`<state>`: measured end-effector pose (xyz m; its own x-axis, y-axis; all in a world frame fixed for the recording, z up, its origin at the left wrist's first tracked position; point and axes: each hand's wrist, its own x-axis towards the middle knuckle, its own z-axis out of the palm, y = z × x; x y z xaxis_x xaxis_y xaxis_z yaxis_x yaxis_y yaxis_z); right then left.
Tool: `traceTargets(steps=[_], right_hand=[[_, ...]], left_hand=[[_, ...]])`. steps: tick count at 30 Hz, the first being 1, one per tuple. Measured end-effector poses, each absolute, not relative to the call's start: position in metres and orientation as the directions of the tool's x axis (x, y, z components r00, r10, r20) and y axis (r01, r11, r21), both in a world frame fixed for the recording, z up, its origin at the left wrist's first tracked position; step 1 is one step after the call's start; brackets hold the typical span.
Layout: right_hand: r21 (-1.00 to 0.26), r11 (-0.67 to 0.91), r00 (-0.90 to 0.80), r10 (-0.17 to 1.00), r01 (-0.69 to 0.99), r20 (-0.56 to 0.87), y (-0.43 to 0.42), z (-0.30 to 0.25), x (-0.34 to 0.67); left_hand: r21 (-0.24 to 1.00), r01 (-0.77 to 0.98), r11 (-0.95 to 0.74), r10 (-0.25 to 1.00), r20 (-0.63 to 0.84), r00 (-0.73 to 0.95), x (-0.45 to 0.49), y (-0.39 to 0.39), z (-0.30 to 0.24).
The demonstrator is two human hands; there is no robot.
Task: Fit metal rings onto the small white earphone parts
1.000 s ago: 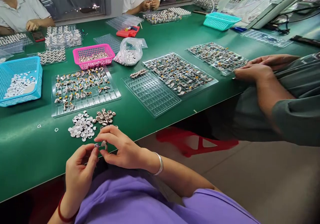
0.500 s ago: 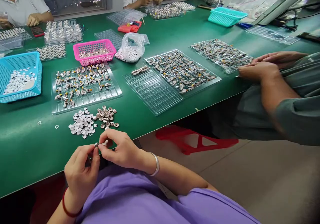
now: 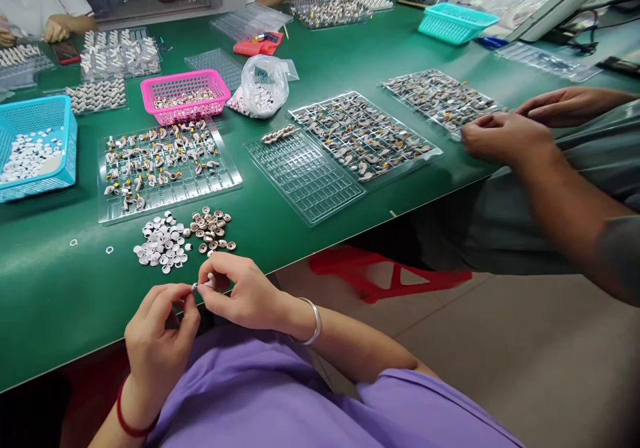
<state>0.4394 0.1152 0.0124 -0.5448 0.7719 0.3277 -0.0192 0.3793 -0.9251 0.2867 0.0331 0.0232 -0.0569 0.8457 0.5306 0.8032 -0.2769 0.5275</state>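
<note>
My left hand (image 3: 159, 331) and my right hand (image 3: 243, 293) meet at the near edge of the green table (image 3: 45, 301), fingertips pinched together on a small metal and white part (image 3: 200, 286). Just beyond my hands lie a pile of small white caps (image 3: 159, 246) and a pile of brown-rimmed caps (image 3: 213, 228). Behind those piles sits a clear compartment tray (image 3: 167, 168) partly filled with small assembled pieces.
A co-worker's hands (image 3: 505, 138) work at a filled tray (image 3: 440, 101) on the right. Between us lie an empty clear tray (image 3: 304, 176) and a filled one (image 3: 363, 135). A pink basket (image 3: 185, 95), a blue basket (image 3: 35, 145) and a plastic bag (image 3: 263, 87) stand farther back.
My hands stay pinched on the small part, with my fingers curling a little tighter. The co-worker's hands have shifted left toward their tray. The view has tipped slightly.
</note>
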Motion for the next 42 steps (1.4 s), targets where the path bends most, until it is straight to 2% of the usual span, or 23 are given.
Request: traceTargets(steps=[12, 15, 19, 21, 23, 26, 31, 35, 42], right_hand=[[-0.949, 0.314, -0.558, 0.783, -0.028, 0.276, 0.114, 0.012, 0.442], [-0.958, 0.282, -0.566, 0.783, -0.047, 0.258, 0.115, 0.012, 0.443], [-0.990, 0.123, -0.664, 0.734, -0.076, 0.142, 0.119, 0.015, 0.446], [-0.996, -0.005, -0.733, 0.677, -0.094, 0.066, 0.123, 0.015, 0.449], [-0.984, -0.131, -0.794, 0.608, -0.117, 0.014, 0.127, 0.014, 0.451], [-0.956, -0.244, -0.836, 0.549, -0.164, 0.003, 0.132, 0.010, 0.456], [-0.959, -0.221, -0.754, 0.657, -0.180, -0.009, 0.138, 0.005, 0.466], [-0.965, -0.205, -0.680, 0.732, -0.160, -0.042, 0.140, 0.002, 0.471], [-0.973, -0.186, -0.654, 0.754, -0.133, -0.055, 0.139, -0.006, 0.470]], left_hand=[[0.502, 0.818, -0.281, 0.856, 0.517, -0.023, 0.288, 0.036, 0.028], [0.530, 0.803, -0.274, 0.864, 0.503, -0.038, 0.290, 0.037, 0.033], [0.666, 0.713, -0.218, 0.922, 0.381, -0.074, 0.290, 0.037, 0.042], [0.732, 0.659, -0.173, 0.954, 0.291, -0.073, 0.288, 0.037, 0.043], [0.748, 0.652, -0.128, 0.973, 0.221, -0.062, 0.285, 0.039, 0.041], [0.628, 0.776, -0.054, 0.971, 0.214, -0.105, 0.275, 0.046, 0.031], [0.409, 0.911, 0.052, 0.951, 0.259, -0.171, 0.250, 0.066, 0.018], [0.347, 0.937, -0.041, 0.972, 0.231, -0.043, 0.238, 0.083, 0.017], [0.232, 0.962, -0.143, 0.976, 0.192, 0.099, 0.239, 0.124, 0.010]])
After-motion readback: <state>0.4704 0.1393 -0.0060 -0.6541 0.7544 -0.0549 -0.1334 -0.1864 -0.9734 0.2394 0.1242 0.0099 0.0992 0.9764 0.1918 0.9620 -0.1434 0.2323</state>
